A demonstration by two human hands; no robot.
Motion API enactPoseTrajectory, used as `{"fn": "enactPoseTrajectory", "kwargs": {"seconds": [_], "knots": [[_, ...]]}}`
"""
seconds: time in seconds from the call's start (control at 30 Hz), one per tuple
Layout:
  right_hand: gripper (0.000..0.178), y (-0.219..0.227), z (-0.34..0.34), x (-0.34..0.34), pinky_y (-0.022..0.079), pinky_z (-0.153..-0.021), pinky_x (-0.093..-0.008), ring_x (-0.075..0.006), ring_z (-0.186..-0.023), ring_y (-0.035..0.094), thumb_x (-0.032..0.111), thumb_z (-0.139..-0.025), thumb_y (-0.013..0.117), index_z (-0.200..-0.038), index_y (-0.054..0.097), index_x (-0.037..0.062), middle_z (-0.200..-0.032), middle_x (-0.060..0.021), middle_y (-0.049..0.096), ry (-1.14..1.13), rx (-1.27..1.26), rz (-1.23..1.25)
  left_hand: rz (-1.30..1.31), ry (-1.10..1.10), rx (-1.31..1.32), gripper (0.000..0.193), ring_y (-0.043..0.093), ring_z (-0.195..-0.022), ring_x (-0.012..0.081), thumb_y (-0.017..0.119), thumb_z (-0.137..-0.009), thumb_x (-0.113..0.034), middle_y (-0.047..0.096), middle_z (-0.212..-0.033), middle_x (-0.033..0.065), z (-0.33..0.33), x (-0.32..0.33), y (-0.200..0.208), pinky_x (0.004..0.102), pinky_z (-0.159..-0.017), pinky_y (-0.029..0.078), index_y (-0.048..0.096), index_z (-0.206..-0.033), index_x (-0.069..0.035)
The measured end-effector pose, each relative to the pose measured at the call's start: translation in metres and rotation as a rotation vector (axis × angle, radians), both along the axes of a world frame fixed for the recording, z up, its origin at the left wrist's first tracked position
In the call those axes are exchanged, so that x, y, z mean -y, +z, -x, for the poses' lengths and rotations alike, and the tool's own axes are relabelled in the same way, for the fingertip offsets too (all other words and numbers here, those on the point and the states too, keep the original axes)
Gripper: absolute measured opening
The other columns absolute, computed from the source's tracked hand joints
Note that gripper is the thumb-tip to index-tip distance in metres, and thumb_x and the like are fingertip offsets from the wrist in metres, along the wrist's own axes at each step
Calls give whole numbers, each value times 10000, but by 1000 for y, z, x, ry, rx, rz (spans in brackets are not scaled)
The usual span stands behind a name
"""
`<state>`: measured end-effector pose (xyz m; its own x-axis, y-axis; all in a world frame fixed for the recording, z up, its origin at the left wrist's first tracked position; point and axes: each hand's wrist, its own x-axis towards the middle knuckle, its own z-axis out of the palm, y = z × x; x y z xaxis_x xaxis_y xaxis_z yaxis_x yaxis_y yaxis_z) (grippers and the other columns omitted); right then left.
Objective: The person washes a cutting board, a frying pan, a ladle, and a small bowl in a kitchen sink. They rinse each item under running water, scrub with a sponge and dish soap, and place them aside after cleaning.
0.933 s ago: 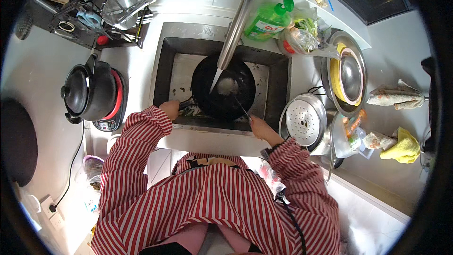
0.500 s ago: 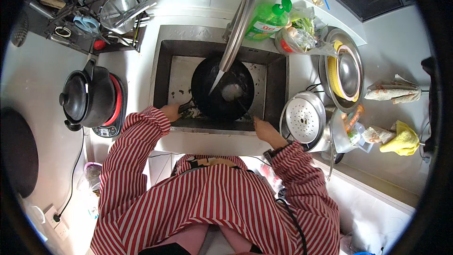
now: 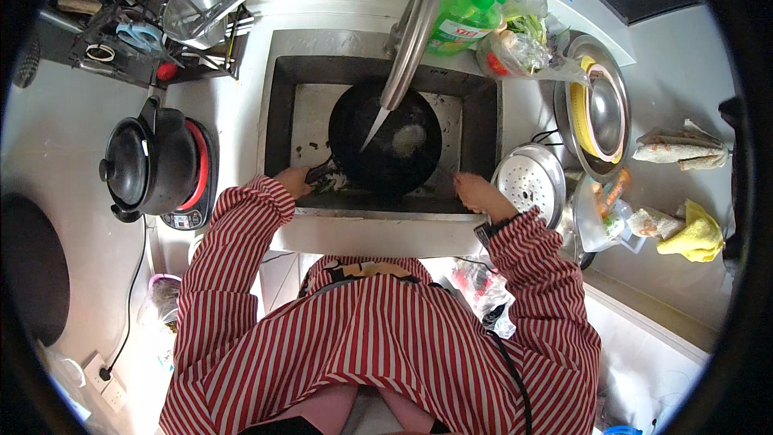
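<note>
A black wok (image 3: 366,171) sits in the steel sink (image 3: 307,109), under the tap (image 3: 415,36). Water (image 3: 374,127) runs from the spout into the pan, and a pale foamy patch shows on its inner right side. My left hand (image 3: 293,182) is closed round the wok's dark handle (image 3: 320,171) at the sink's front left. Over the front right part of the sink, apart from the wok, is my right hand (image 3: 481,195) with its fingers curled in. Whatever those fingers may hold is hidden.
Right of the sink stand a perforated steamer (image 3: 527,185), nested bowls (image 3: 562,101), bagged vegetables (image 3: 515,52) and a green soap bottle (image 3: 461,31). Leftward are a black pot (image 3: 171,161) on a small cooker and a utensil rack (image 3: 229,64). Food scraps lie on the sink floor.
My right hand has drawn away from the wok toward the right sink wall. My left hand keeps hold of the handle. The foamy patch looks fainter, and the whole view has shifted slightly.
</note>
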<state>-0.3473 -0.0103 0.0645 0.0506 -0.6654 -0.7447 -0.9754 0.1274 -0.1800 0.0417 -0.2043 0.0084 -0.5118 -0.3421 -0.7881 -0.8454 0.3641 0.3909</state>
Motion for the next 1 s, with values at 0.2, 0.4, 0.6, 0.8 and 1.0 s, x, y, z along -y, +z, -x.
{"fn": "enactPoseTrajectory", "kwargs": {"seconds": [0.2,0.4,0.6,0.8,1.0], "knots": [[303,16,-6,61,514,-654,-441,-367,-754,622,51,-786,526,-1083,576,26,-831,-177,621,-100,-32,362,87,21,-56,492,594,-904,360,656,-804,-198,588,-988,256,-7,-4,-13,417,-764,495,468,-1183,53],[427,58,-5,81,520,-647,-353,-271,-805,612,89,-826,499,-1251,503,138,-849,-119,600,519,-183,557,83,25,-10,468,607,-939,347,643,-799,-175,596,-1036,255,-5,-7,-11,408,-799,496,471,-1181,32],[415,112,14,63,523,-632,-333,-237,-796,618,81,-824,499,-1237,524,118,-833,-120,605,842,-120,367,128,8,5,428,614,-889,361,654,-801,-150,603,-990,256,-1,-12,-1,414,-769,497,462,-1133,40],[272,93,30,30,515,-621,-347,-272,-655,640,165,-815,520,-1019,610,11,-672,-140,616,468,-2,-4,134,-13,41,445,613,-828,379,631,-811,-197,606,-923,260,1,-16,1,444,-715,491,449,-1143,36],[193,-25,37,-12,474,-547,-367,-257,-630,611,237,-598,640,-575,655,46,-620,-125,618,853,243,78,-48,-9,3,558,628,-673,300,634,-819,-233,601,-893,254,6,-12,22,395,-577,500,410,-1221,83]]}}
